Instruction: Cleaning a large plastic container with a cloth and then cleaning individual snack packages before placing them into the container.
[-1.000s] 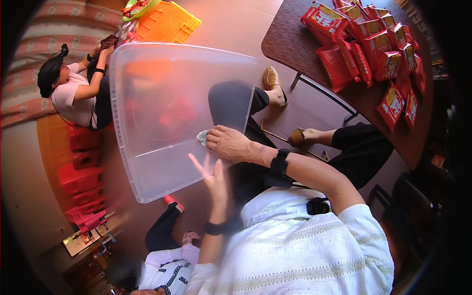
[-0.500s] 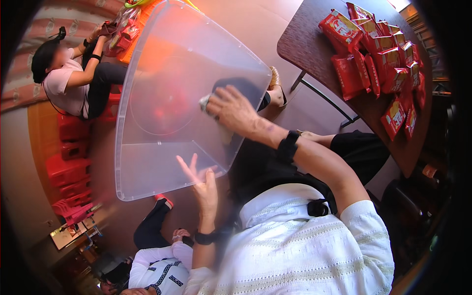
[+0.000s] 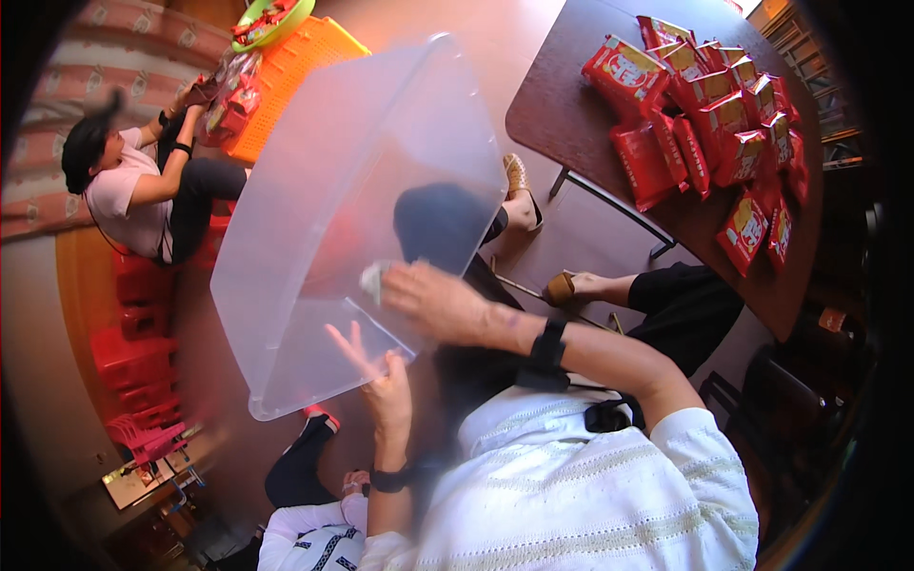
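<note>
A large clear plastic box [image 3: 286,219] is tilted in front of me, its open side partly toward me. My left hand [image 3: 386,390] grips its near edge, with two fingers stretched along the wall and the thumb on the rim. My right hand [image 3: 433,303] is inside the box's outline, slightly blurred. Under its fingertips is a small whitish wad [image 3: 371,281], perhaps a cloth, pressed against the plastic. Its exact kind is not clear.
On the right, a dark wooden table [image 3: 552,105] bears several red packets [image 3: 709,124]. At the upper left a seated person [image 3: 124,181] handles packets beside an orange crate [image 3: 333,43] and a green basin [image 3: 295,21]. Red stools [image 3: 138,357] line the left; another person [image 3: 314,533] sits below.
The box has tipped and turned, its far edge dropping lower in view. My right hand has moved toward me and left with the wad. My left hand keeps its grip.
</note>
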Motion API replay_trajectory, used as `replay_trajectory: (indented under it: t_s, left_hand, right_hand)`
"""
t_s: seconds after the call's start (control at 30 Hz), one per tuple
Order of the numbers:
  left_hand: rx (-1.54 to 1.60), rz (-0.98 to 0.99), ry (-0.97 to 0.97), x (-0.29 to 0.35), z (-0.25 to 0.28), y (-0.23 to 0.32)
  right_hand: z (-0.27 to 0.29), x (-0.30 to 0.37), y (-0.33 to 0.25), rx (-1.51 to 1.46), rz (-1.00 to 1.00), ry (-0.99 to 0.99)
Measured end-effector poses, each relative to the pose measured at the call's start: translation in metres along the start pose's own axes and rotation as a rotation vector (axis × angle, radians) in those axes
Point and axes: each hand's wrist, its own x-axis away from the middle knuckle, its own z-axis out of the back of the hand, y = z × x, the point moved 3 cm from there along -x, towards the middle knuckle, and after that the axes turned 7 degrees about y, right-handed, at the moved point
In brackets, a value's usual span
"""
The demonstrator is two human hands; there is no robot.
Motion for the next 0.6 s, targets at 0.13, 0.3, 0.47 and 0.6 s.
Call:
replay_trajectory:
  t_s: [0.13,0.3,0.47,0.6]
  left_hand:
    - [0.181,0.140,-0.031,-0.008,0.015,0.010]
    - [0.184,0.186,-0.011,-0.025,0.063,0.024]
    - [0.009,0.081,0.084,-0.040,0.105,0.057]
    - [-0.270,-0.113,0.224,-0.053,0.121,0.075]
  right_hand:
    - [-0.015,0.005,-0.012,-0.015,0.139,0.098]
    - [0.040,-0.006,0.009,0.110,0.016,0.058]
    - [0.058,-0.005,0.040,0.305,0.080,0.108]
    - [0.046,0.000,0.029,0.095,0.026,0.001]
